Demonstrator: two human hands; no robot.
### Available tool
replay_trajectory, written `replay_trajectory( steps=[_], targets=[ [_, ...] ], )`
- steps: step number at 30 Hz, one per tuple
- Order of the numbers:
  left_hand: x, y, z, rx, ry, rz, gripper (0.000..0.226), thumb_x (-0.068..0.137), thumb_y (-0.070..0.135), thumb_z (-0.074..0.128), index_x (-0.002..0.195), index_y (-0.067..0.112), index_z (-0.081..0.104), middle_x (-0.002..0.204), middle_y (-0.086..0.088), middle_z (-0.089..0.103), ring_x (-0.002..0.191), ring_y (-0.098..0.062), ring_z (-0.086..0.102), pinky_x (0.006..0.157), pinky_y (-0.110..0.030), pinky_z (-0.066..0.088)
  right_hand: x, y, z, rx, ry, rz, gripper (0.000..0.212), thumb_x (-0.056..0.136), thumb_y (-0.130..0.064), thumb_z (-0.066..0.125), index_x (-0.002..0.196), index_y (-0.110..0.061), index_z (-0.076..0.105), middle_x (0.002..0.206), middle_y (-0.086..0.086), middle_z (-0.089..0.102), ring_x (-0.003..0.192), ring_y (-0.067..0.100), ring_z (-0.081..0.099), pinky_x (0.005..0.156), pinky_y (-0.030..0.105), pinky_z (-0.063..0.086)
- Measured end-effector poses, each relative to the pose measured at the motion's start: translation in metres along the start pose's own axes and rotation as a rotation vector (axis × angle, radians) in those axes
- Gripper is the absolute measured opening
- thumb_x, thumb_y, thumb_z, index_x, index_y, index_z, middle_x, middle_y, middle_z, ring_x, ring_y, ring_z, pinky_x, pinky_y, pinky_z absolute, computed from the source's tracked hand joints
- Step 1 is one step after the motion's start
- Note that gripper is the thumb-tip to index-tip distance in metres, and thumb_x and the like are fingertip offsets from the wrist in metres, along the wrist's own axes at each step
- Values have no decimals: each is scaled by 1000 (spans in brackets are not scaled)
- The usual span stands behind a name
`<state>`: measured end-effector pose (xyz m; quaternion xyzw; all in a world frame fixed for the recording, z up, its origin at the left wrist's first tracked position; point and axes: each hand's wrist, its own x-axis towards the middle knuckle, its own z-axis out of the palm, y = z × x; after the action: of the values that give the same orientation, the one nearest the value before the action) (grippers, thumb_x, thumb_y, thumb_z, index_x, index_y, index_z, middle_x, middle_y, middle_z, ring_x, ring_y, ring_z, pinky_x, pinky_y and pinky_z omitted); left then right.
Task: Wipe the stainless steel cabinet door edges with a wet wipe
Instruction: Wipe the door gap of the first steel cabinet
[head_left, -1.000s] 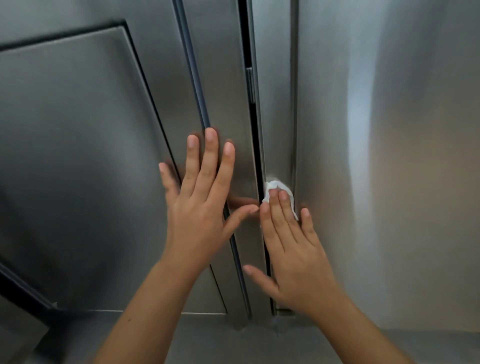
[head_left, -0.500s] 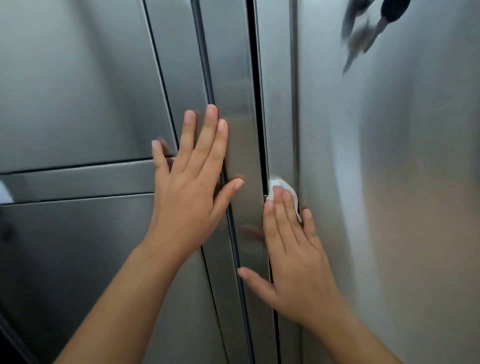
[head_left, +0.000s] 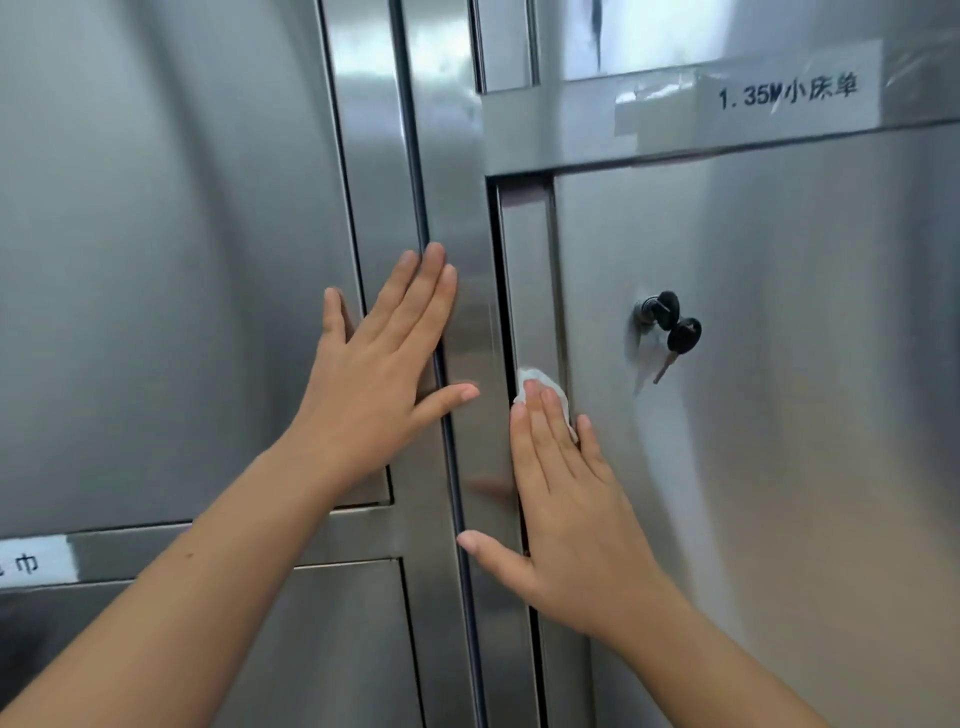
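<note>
Where the head camera looked: stainless steel cabinet fronts were seen close up, filling the view.
Left hand (head_left: 382, 374): it was laid flat with its fingers straight and together and nothing held; the palm was on the right margin of the left cabinet door (head_left: 156, 260), the fingertips reached the centre post (head_left: 457, 182), and the thumb was spread out to the right.
Right hand (head_left: 566, 499): it was kept flat as well, with straight fingers pressed on the wet wipe (head_left: 540, 382) and no curl round it; the thumb was spread left across the dark gap beside the post.
Wet wipe: white and crumpled, it was pinned under the right fingertips against the door edge strip (head_left: 527, 270), with its upper part showing above them.
Door edge strip: a narrow upright band was seen along the left side of the right cabinet door (head_left: 753, 415).
Lock (head_left: 644, 312): it was set in the right door, up and to the right of the wipe, with black-headed keys (head_left: 683, 335) hung from it.
Paper label (head_left: 784, 96): printed characters were taped on the rail above the right door.
Second label (head_left: 31, 564): it was partly cut off at the lower left edge.
</note>
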<state>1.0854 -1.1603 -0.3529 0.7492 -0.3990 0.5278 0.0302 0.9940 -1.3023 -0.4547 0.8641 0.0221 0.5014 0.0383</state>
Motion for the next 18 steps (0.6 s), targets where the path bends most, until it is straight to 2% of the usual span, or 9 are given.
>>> replay_trajectory(
  steps=[3,6,7,9,14,16,18],
  targets=[
    [15,-7,-8,15,6,15,84,80,64,25,144,12,6,152,0,1,141,-12,1,100,-69,16,25,1,-13,-2,-39,8,91,83,-63,30,140,9,27,148,24,21,138,37,18,108,54,13],
    [18,-10,-8,59,41,57,80,82,60,29,144,9,21,152,-6,16,139,-20,17,94,-71,26,52,4,-25,56,-69,4,98,80,-69,17,145,2,1,153,16,-8,142,27,-11,114,37,-11],
    [20,-12,-8,66,66,58,78,84,59,29,143,9,23,151,-6,18,139,-19,18,94,-71,25,60,5,-28,61,-64,0,99,77,-72,11,145,-2,-9,152,13,-20,140,22,-22,112,32,-19],
    [31,-15,-9,52,128,40,74,87,56,29,144,10,23,152,-6,18,140,-16,16,98,-70,19,76,8,-34,51,-51,-3,101,74,-75,5,143,-6,-19,149,9,-29,137,16,-31,108,28,-26],
    [49,-19,-4,11,291,5,62,91,44,35,142,9,34,150,-7,25,138,-17,23,102,-67,17,116,13,-49,-12,-8,-3,102,77,-74,16,145,-4,-12,154,12,-16,142,19,-18,107,28,-24],
    [48,-20,1,23,329,6,60,92,43,35,143,11,33,151,-5,25,139,-16,21,103,-65,17,125,16,-51,-14,7,-8,99,80,-72,20,146,-5,-9,156,11,-6,143,19,-11,109,29,-21],
    [48,-21,3,32,343,2,60,93,43,34,144,12,32,151,-4,25,139,-16,20,104,-63,16,126,20,-51,-12,26,-25,96,84,-72,25,146,-8,-8,157,9,-2,142,15,-12,110,30,-20]
  ],
)
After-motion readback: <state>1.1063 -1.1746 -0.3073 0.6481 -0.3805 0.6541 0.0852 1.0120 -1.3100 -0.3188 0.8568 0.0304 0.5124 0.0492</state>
